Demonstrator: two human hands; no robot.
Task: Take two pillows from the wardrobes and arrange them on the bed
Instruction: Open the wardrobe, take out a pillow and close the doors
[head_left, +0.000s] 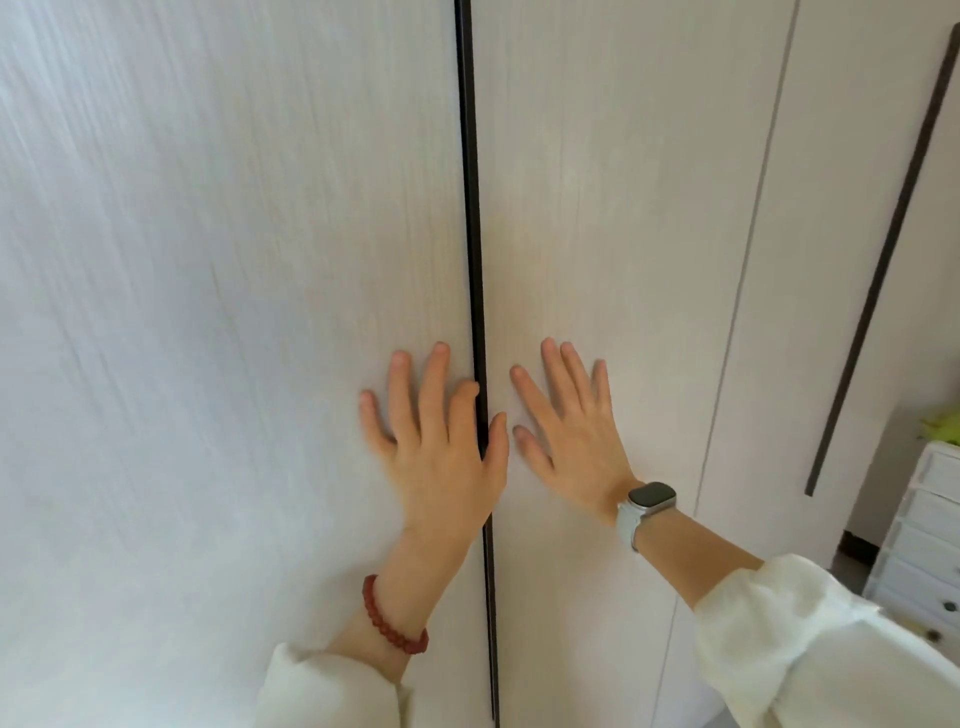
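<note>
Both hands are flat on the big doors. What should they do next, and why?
Probably hook fingertips into the dark strip and pull. Both doors look shut, no pillows show, and the left hand and right hand only press flat beside it.

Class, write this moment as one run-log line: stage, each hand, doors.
stage: at wardrobe | left hand: flat on left door | right hand: flat on right door | doors: shut | pillows: none visible

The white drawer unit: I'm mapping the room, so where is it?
In the head view, the white drawer unit stands at the far right edge, beside the wardrobe doors, past the right hand.
</note>
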